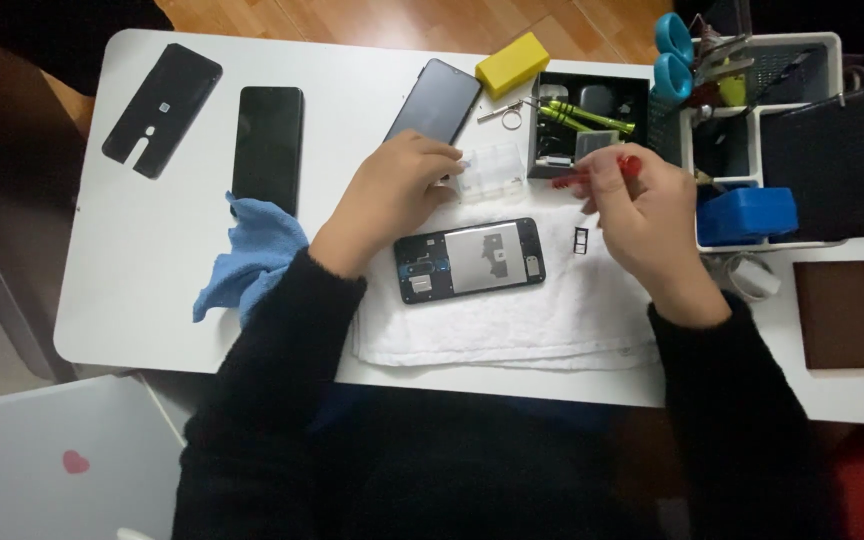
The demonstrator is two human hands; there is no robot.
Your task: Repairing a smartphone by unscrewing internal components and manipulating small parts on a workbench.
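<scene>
An opened phone (470, 259) with its back off lies on a white towel (507, 315) in front of me. My left hand (392, 195) rests just above it, fingers on a small clear plastic box (490, 172). My right hand (642, 205) hovers to the right of the phone and grips a red-handled screwdriver (602, 172) that points left toward the clear box. A small black card tray (580, 240) lies on the towel under my right hand.
A black back cover (162, 110), two dark phones (268, 148) (435, 100), a blue cloth (252, 255), a yellow block (512, 64), a black tool box (592, 120), a white organiser (792, 130) holding a blue box, and a brown pad (842, 313) sit on the white table (152, 300).
</scene>
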